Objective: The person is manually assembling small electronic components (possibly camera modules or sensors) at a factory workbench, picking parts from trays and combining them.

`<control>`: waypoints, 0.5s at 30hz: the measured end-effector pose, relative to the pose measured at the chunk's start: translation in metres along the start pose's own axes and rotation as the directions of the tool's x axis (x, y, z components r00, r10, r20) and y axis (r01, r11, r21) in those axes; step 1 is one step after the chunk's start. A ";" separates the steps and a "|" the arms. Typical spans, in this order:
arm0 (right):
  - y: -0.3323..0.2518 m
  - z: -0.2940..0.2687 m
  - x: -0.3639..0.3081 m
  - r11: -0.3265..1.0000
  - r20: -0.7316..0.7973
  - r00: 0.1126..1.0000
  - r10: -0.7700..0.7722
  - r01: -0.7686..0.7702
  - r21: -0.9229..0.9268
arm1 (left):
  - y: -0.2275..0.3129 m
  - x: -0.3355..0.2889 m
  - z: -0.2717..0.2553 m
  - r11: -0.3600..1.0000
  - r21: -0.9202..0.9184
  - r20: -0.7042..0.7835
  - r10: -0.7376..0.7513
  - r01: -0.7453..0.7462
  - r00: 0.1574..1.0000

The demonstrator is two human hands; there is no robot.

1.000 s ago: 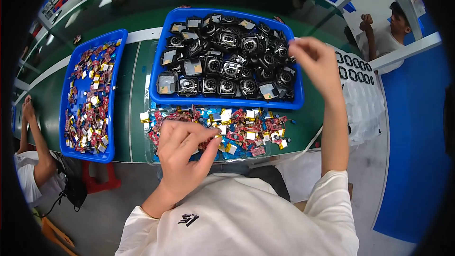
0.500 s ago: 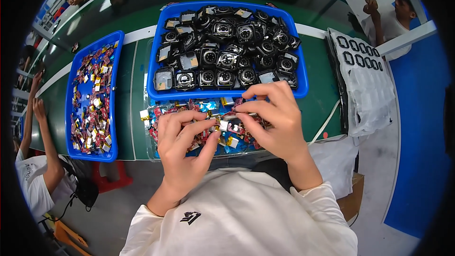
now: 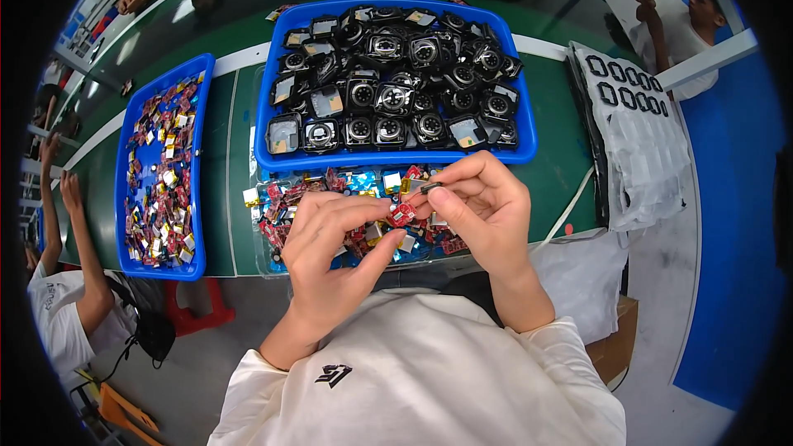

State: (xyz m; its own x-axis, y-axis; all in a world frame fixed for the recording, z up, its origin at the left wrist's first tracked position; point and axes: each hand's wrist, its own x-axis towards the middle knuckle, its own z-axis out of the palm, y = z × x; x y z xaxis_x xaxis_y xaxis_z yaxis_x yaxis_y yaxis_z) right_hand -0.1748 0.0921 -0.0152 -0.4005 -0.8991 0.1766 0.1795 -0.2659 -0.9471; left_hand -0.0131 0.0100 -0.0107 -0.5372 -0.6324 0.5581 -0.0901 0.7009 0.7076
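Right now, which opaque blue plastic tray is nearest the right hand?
The tray heaped with black watch cases, just beyond the right hand; other blue trays stand farther off.

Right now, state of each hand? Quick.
Left hand: fingers curled by a small red circuit board; can't tell if gripping.
Right hand: closed, thumb and fingers pinching a small dark part.

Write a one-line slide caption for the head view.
Right hand pinching a small dark part, left hand close by, above loose red circuit boards beside a blue tray of black watch cases.
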 end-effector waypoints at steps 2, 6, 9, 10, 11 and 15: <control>-0.001 0.001 0.000 0.999 0.026 1.000 -0.003 0.004 -0.033 | -0.002 -0.001 0.001 1.000 -0.009 -0.006 0.007 -0.007 1.000; 0.000 0.006 0.000 0.993 0.064 0.998 -0.019 0.026 -0.113 | -0.007 -0.002 0.003 0.999 0.001 -0.017 0.050 -0.050 0.999; 0.001 0.011 0.000 0.992 0.041 0.999 -0.001 0.006 -0.127 | -0.009 -0.004 0.005 0.995 0.063 -0.039 0.079 -0.076 0.996; 0.001 0.012 0.000 0.989 0.037 0.999 -0.001 0.007 -0.145 | -0.010 -0.004 0.006 0.991 0.097 -0.057 0.097 -0.091 0.994; 0.002 0.012 0.000 0.989 0.036 0.999 -0.001 0.006 -0.146 | -0.010 -0.005 0.007 0.991 0.096 -0.057 0.097 -0.091 0.994; 0.006 0.012 -0.001 0.992 0.008 0.999 -0.049 0.050 -0.112 | -0.005 -0.005 0.006 0.966 0.230 -0.079 0.141 -0.120 0.987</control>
State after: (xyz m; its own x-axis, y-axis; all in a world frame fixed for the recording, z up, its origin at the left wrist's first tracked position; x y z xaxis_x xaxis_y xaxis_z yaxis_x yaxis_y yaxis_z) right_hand -0.1623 0.0871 -0.0172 -0.4020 -0.8875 0.2251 0.0575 -0.2698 -0.9612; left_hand -0.0153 0.0114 -0.0194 -0.4762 -0.5512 0.6852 -0.2151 0.8285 0.5170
